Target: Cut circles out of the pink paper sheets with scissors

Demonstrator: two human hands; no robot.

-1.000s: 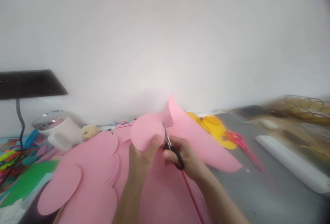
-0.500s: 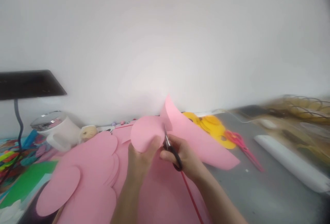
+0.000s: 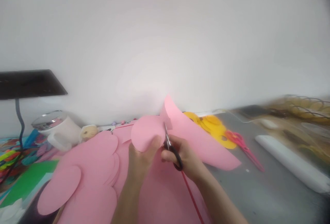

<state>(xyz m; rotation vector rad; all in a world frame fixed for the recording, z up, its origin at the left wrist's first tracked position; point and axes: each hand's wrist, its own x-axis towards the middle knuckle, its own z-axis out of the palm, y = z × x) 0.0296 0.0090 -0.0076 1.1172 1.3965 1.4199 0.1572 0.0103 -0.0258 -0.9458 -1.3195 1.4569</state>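
In the middle, my left hand pinches a rounded piece of pink paper, thumb on top and fingers beneath. Closed around the black handles of a pair of scissors, my right hand holds them with the blades pointing up and away. The blades lie at the right edge of the rounded piece, where a larger pink sheet curls up and spreads to the right. Several cut pink rounds and scalloped pieces overlap to the left of my hands.
Yellow cut-outs and pink-handled scissors lie on the grey table at right, near a white roll. A tipped white mug, a green sheet and a dark panel on a stand are at left.
Almost nothing differs. The whole view has shifted very slightly, and both hands keep the same hold on the paper and the scissors.
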